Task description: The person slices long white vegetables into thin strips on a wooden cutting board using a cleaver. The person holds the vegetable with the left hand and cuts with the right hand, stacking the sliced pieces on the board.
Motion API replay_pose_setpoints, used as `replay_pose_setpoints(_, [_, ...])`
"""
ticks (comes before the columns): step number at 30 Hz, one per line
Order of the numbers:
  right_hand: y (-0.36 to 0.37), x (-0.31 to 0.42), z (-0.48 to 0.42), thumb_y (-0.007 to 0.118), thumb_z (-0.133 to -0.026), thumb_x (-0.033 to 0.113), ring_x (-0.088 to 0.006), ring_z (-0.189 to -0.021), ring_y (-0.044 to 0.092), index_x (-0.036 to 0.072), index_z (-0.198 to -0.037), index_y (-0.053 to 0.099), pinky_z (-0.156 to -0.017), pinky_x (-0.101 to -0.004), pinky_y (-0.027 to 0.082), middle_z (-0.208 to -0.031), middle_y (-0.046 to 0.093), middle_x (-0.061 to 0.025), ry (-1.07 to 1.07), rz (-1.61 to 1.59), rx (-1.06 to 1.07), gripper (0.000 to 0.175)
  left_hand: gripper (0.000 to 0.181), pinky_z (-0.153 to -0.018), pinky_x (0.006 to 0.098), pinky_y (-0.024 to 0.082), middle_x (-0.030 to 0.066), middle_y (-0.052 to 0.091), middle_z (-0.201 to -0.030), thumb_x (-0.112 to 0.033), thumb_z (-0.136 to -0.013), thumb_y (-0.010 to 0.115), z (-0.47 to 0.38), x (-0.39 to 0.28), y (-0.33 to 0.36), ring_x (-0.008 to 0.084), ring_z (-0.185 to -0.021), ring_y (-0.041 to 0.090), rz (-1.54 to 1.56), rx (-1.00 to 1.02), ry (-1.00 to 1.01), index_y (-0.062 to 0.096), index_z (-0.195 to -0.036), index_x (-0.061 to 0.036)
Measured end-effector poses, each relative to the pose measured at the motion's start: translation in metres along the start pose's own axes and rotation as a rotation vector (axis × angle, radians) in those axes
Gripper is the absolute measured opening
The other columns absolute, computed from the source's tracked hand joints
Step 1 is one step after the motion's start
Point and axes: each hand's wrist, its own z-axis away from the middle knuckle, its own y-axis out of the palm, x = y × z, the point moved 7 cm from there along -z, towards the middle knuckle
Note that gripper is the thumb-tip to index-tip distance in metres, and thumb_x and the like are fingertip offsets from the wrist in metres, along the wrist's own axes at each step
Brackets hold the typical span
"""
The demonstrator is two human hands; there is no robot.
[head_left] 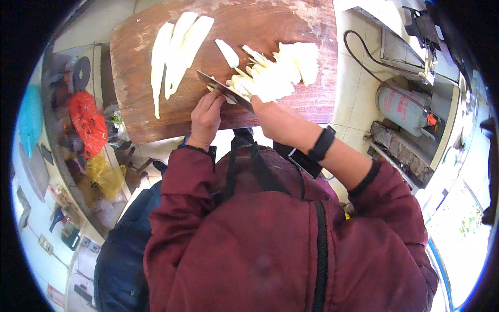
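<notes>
My right hand (271,119) grips a kitchen knife (236,94), its blade angled across the near part of a worn wooden table top (167,121). At the blade's left side, the curled fingers of my left hand (206,117) hold a small pale vegetable piece (212,89), mostly hidden by fingers and steel. Beyond the knife lies a heap of cut pale vegetable slices (269,78), with broader slabs at its right end. One short wedge (227,52) rests apart from the heap. Long peeled vegetable lengths (183,50) lie side by side toward the left.
On the left, shelving holds a red plastic bag (89,121) and a yellow plastic bag (104,175). A grey gas cylinder (401,107) lies under the counter at right, with a dark hose (360,39) nearby. Dark blue fabric (124,249) is close at my left side.
</notes>
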Motion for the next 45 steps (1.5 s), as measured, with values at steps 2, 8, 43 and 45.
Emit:
replay_pose_setpoints(2, [0.002,0.001,-0.003,0.05,-0.081,-0.002,-0.0464,-0.08,0.064,-0.006,-0.106,0.046,-0.07,-0.0535,0.05,-0.081,0.064,-0.0284,-0.009,-0.016,-0.043,0.026,0.025,-0.08,0.0363,0.055,0.0125,0.065,-0.105,0.007,-0.072,0.061,0.001,0.001,-0.001,0.0299,-0.094,0.065,0.024,-0.003,-0.02,0.065,-0.095,0.0002])
replay_pose_setpoints(8, [-0.004,0.0,0.0,0.049,-0.081,-0.003,-0.0461,-0.08,0.065,-0.007,-0.106,0.046,-0.069,-0.0526,0.051,-0.079,0.064,-0.029,-0.031,0.034,-0.054,0.026,0.025,-0.079,0.0355,0.055,0.0121,0.065,-0.104,0.007,-0.072,0.061,-0.003,-0.002,-0.005,0.0291,-0.094,0.066,0.0,-0.001,-0.001,0.066,-0.095,0.0001])
replay_pose_setpoints(43, [0.001,-0.002,-0.016,0.048,-0.084,-0.001,-0.0471,-0.082,0.064,-0.007,-0.105,0.047,-0.07,-0.0518,0.05,-0.081,0.063,-0.0307,-0.031,-0.068,-0.003,0.021,0.023,-0.08,0.0367,0.054,0.0115,0.065,-0.102,0.008,-0.072,0.062,0.0,0.003,-0.003,0.0294,-0.093,0.065,0.06,-0.005,-0.036,0.065,-0.093,-0.0003])
replay_pose_setpoints(45, [0.005,-0.007,-0.022,0.048,-0.084,0.0,-0.0476,-0.081,0.063,-0.007,-0.104,0.047,-0.07,-0.0519,0.05,-0.081,0.063,-0.0307,-0.024,-0.076,-0.056,0.021,0.023,-0.081,0.0374,0.054,0.0117,0.065,-0.102,0.008,-0.073,0.062,-0.002,0.002,-0.005,0.0301,-0.094,0.064,0.097,-0.025,-0.029,0.065,-0.093,-0.0006])
